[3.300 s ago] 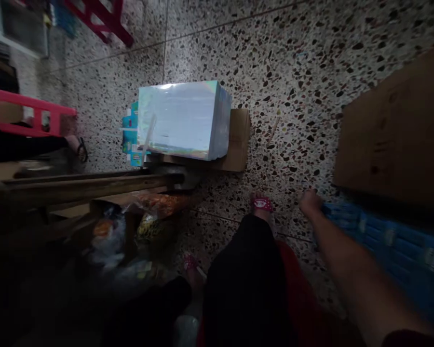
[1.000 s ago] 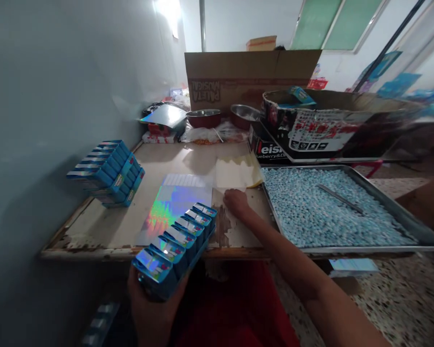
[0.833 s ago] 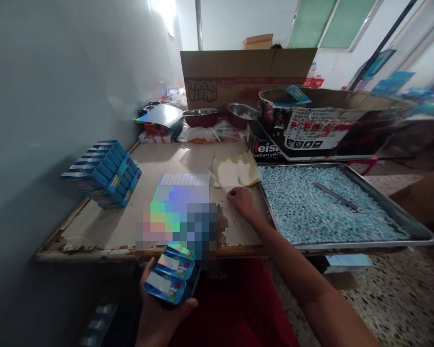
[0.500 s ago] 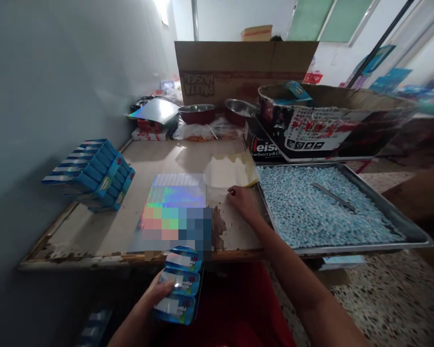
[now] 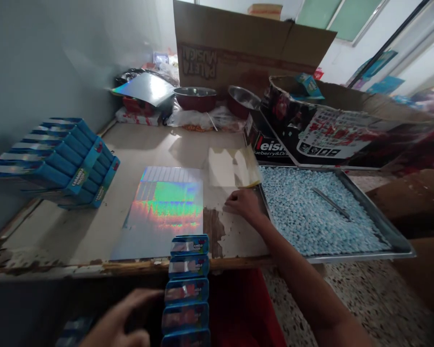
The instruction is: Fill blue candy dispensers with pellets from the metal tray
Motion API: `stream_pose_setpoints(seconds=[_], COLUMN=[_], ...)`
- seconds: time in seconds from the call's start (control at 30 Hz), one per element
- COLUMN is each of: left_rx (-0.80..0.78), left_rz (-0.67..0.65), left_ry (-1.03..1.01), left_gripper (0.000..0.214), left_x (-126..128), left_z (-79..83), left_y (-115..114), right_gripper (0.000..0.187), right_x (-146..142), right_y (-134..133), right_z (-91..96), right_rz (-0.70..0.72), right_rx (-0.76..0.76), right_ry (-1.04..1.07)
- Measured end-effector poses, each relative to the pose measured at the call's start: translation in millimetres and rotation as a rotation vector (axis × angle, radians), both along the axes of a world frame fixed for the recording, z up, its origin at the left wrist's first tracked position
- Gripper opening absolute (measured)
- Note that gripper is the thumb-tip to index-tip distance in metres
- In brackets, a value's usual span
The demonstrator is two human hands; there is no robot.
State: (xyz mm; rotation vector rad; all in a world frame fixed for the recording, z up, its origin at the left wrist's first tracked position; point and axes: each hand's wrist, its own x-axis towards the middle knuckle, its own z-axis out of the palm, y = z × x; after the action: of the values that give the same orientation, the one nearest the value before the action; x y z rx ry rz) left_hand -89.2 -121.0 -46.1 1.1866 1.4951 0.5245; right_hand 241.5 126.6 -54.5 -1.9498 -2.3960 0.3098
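A row of small blue boxes (image 5: pixel 188 284) stands on end at the table's front edge, reaching down toward me. My left hand (image 5: pixel 119 323) lies beside the row's lower left, blurred, fingers curved against it. My right hand (image 5: pixel 243 205) rests on the worn tabletop with fingers curled, next to a yellowish sheet (image 5: pixel 231 167) and the metal tray (image 5: pixel 390 233) of small blue pellets. A holographic foil sheet (image 5: pixel 162 209) lies flat between the row and the table's middle.
Stacked blue boxes (image 5: pixel 61 161) sit at the left by the wall. Two metal bowls (image 5: pixel 195 95), a foil sheet, plastic bags and an open brown carton (image 5: pixel 246 48) line the back. A printed black carton (image 5: pixel 321 130) stands behind the tray. Terrazzo floor lies at lower right.
The view swung from the floor up to the table. My left hand brought the row of blue boxes to the table's front edge and lowered it; my right hand stayed by the yellowish sheet.
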Motion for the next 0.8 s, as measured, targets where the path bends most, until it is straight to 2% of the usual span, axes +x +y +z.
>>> stream_pose_setpoints(seconds=[0.07, 0.13, 0.17, 0.2, 0.23, 0.3, 0.33, 0.4, 0.5, 0.6, 0.63, 0.73, 0.8], left_rx=[0.260, 0.670, 0.914, 1.087, 1.174, 1.206, 1.172, 1.068, 0.917, 0.866, 0.876, 0.948, 0.964], left_rz=[0.114, 0.234, 0.223, 0.115, -0.040, -0.292, -0.379, -0.488, -0.466, -0.342, -0.344, -0.510, -0.612], left_ry=[0.239, 0.499, 0.592, 0.658, 0.730, 0.844, 0.888, 0.936, 0.915, 0.909, 0.930, 0.982, 0.976], left_gripper=[0.052, 0.037, 0.032, 0.030, 0.033, 0.028, 0.026, 0.027, 0.042, 0.052, 0.050, 0.022, 0.021], left_x=[-13, -9, -2, 6, 15, 28, 31, 31, 25, 26, 29, 38, 39], left_z=[20.0, 37.9, 43.3, 45.4, 44.1, 32.7, 24.4, 8.5, -2.0, 4.3, 7.1, 7.0, -1.4], left_y=[40, 89, 114, 139, 161, 195, 204, 209, 192, 177, 176, 186, 194], right_gripper=[0.019, 0.019, 0.019, 0.018, 0.019, 0.020, 0.020, 0.019, 0.021, 0.026, 0.027, 0.029, 0.030], right_x=[-14, -36, -48, -59, -70, -87, -91, -93, -85, -78, -78, -78, -78], right_y=[2, 0, -2, -6, -9, -16, -18, -21, -21, -23, -24, -27, -30], right_z=[13.7, 27.5, 33.3, 37.6, 39.9, 36.7, 31.3, 14.9, -11.7, -27.1, -29.6, -32.8, -33.5], right_rz=[0.119, 0.277, 0.359, 0.432, 0.493, 0.589, 0.629, 0.671, 0.628, 0.554, 0.544, 0.553, 0.564], right_rx=[0.106, 0.211, 0.236, 0.245, 0.246, 0.225, 0.200, 0.128, 0.055, 0.063, 0.069, 0.085, 0.087], right_ry=[-0.031, -0.093, -0.115, -0.125, -0.128, -0.132, -0.134, -0.139, -0.115, -0.066, -0.047, 0.010, 0.033])
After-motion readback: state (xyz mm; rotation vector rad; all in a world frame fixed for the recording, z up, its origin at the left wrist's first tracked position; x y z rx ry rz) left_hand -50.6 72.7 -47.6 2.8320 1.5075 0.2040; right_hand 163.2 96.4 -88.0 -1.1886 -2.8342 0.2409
